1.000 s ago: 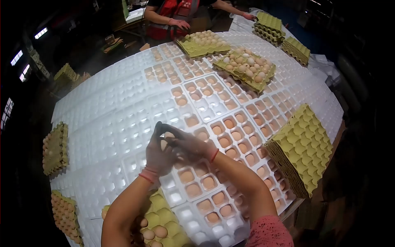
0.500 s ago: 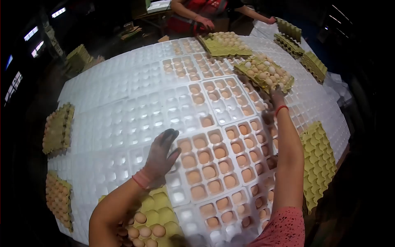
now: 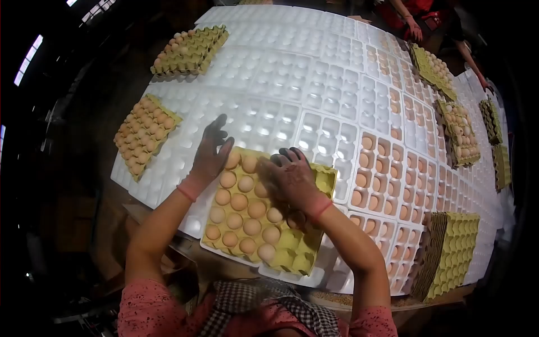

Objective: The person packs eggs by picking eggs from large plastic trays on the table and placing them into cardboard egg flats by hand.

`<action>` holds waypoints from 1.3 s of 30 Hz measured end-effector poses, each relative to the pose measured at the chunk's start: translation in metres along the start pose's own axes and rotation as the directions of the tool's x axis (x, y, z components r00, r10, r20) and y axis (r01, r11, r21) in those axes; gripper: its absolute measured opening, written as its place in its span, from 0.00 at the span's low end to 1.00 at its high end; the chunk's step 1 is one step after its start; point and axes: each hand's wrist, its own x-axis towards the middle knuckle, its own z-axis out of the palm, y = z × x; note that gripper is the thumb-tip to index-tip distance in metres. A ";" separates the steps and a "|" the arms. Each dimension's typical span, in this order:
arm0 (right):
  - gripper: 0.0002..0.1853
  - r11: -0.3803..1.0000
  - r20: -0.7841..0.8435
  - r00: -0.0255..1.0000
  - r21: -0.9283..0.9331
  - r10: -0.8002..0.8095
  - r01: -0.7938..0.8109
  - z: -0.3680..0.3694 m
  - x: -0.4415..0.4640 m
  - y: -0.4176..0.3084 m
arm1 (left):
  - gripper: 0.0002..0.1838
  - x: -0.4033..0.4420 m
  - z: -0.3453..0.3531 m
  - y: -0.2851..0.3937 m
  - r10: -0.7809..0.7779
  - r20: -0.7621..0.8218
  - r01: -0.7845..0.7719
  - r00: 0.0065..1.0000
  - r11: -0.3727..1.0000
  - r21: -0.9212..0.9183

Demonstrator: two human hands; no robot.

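A yellow-green egg tray [image 3: 289, 255] full of brown eggs [image 3: 251, 227] lies at the near table edge, its right side partly bare. My left hand [image 3: 209, 156], in a thin dark-tipped glove, is at the tray's far left corner with thumb and fingers apart, holding nothing visible. Over the tray's upper right part is my right hand [image 3: 292, 175], palm down, fingers curled among the eggs. Its palm hides whatever the fingers grip. White moulded trays [image 3: 325, 135] with square pockets spread beyond both hands; those on the right hold single eggs [image 3: 361, 180].
Two more egg-filled cartons, one near [image 3: 147, 135] and one farther [image 3: 188, 50], stand along the left edge. A stack of yellow-green cartons [image 3: 457, 255] is at the right. Loaded cartons [image 3: 461, 132] sit farther back. Another person's hand [image 3: 414, 29] shows at the far right.
The view has swung left and down toward the near egg tray. My right hand has come back from a far loaded carton to this tray. My left hand is now at its corner.
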 end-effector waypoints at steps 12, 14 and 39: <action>0.27 0.873 0.361 0.797 -0.144 0.485 -0.466 -0.024 -0.028 -0.035 | 0.26 -0.010 0.012 -0.019 0.308 0.541 -0.537 0.783 0.774 0.336; 0.27 0.743 0.359 0.724 0.112 0.589 -0.660 -0.027 -0.032 -0.028 | 0.27 -0.011 0.006 -0.024 0.375 0.240 -0.416 0.896 0.897 0.150; 0.24 0.606 -0.010 0.612 -0.130 0.791 -0.785 -0.047 -0.004 0.126 | 0.16 0.094 0.140 0.051 0.156 0.519 -0.207 0.841 0.978 0.041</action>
